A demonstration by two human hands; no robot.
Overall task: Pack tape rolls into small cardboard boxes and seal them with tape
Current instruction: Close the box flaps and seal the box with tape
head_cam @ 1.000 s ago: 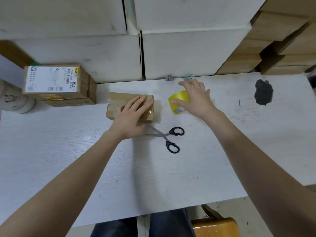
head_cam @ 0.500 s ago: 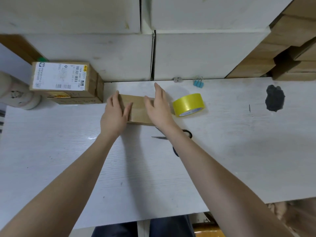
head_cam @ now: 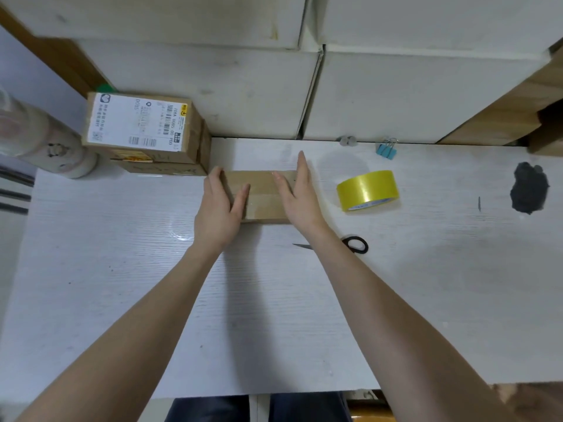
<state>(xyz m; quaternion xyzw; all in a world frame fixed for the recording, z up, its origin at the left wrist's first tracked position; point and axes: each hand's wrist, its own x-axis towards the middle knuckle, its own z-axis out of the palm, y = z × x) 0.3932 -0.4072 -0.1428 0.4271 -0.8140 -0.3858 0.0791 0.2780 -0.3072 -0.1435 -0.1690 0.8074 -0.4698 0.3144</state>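
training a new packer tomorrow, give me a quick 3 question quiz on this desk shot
1. True or false: both hands, left hand and right hand, lie flat against the small box.
2. Which lies nearest the right hand? A) yellow tape roll B) blue clip C) labelled box
3. Fill in: the scissors are partly hidden by the right ____.

Key: 1 true; 2 A; 3 forearm

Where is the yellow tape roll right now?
In the head view, the yellow tape roll lies on the white table, right of the right hand, beyond the scissors.
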